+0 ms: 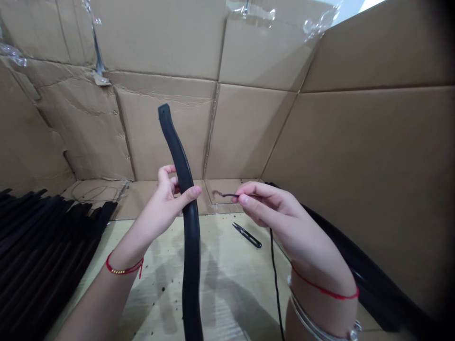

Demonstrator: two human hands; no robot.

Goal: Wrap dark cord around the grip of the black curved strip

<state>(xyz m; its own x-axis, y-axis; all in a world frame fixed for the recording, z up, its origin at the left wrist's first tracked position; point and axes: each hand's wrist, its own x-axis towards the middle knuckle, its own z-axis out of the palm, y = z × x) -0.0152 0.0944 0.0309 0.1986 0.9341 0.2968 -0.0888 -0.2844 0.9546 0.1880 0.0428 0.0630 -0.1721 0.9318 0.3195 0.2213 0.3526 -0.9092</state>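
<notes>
1. Your work surface is a pale wooden board [231,270] flecked with dark specks. Cardboard sheets [249,132] wall it in at the back and on the right, with strips of clear tape [95,42] at the upper seams. A thin wire loop [95,192] lies on the cardboard at the back left.
2. You have two hands in view and no one else's.
3. Your left hand [159,203] grips one black rubber strip [181,161], its thumb pressed on the front and its fingers curled behind. The strip stands nearly upright with a slight bend, its lower end running down over the board.
4. Your right hand [273,213] pinches one thin dark strand [227,194] between thumb and forefinger, just beside the strip. The other fingers are loosely curled.
5. One pair of black-handled thread snips [248,235] lies on the board, below your right hand and not touching it.
6. One thin black cord [274,279] hangs beneath your right hand; you cannot tell what it joins.
7. A pile of black strips [46,237] lies at the left, too overlapped to count. More glossy black strip [355,255] curves along the right wall.
8. You wear two red string bracelets [124,266], one per wrist, and one silver bangle [313,317] on the right.
</notes>
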